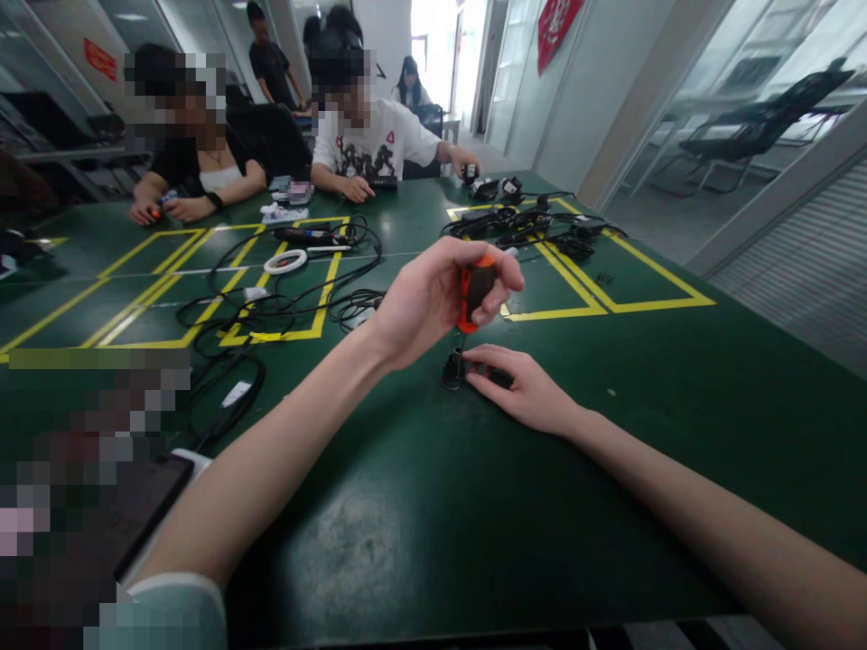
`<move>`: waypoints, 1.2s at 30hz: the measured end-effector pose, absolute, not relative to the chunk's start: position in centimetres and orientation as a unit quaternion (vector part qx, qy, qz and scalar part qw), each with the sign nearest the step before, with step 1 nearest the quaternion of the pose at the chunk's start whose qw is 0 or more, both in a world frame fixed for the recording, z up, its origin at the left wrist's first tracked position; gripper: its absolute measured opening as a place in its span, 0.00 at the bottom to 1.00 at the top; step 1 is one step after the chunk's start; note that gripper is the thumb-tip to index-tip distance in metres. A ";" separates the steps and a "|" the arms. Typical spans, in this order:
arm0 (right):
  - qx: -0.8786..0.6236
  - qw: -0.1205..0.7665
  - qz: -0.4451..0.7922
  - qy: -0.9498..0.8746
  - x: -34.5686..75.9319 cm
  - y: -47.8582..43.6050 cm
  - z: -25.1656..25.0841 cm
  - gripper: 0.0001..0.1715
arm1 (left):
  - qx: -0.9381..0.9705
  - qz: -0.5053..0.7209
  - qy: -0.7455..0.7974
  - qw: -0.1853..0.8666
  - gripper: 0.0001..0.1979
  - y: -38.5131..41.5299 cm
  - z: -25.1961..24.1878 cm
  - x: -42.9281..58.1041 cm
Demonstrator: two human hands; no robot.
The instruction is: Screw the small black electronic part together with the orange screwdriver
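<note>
My left hand [433, 293] is wrapped round the orange-and-black handle of a screwdriver [475, 291] held upright, its tip down on a small black part [453, 370] on the green table [420, 533]. My right hand [525, 390] lies low on the table just right of that part, fingers pressed against it and over another small dark piece. Both forearms reach in from the bottom of the head view.
Tangled black cables [271, 307] and a white ring [285, 262] lie in yellow-taped squares at left centre. More black chargers and cables [535, 226] sit at the far right. Two people sit across the table; a dark phone [145, 506] lies near my left elbow.
</note>
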State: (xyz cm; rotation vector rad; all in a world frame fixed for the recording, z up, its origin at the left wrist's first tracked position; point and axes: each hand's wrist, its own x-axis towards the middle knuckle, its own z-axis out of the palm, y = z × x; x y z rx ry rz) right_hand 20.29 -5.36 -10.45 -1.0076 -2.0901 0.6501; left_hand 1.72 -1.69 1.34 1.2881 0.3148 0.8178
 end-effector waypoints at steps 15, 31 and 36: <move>-0.400 0.354 0.256 -0.805 20.5 -5.4 -10.4 0.12 | 0.583 0.355 0.135 0.718 0.15 -2.0 1.3 2.0; -0.395 0.353 0.246 -0.812 20.5 -5.4 -10.5 0.13 | 0.578 0.391 0.131 0.704 0.10 -2.1 1.3 2.1; -0.393 0.354 0.238 -0.814 20.5 -5.4 -10.6 0.13 | 0.574 0.373 0.117 0.720 0.16 -1.9 1.5 1.8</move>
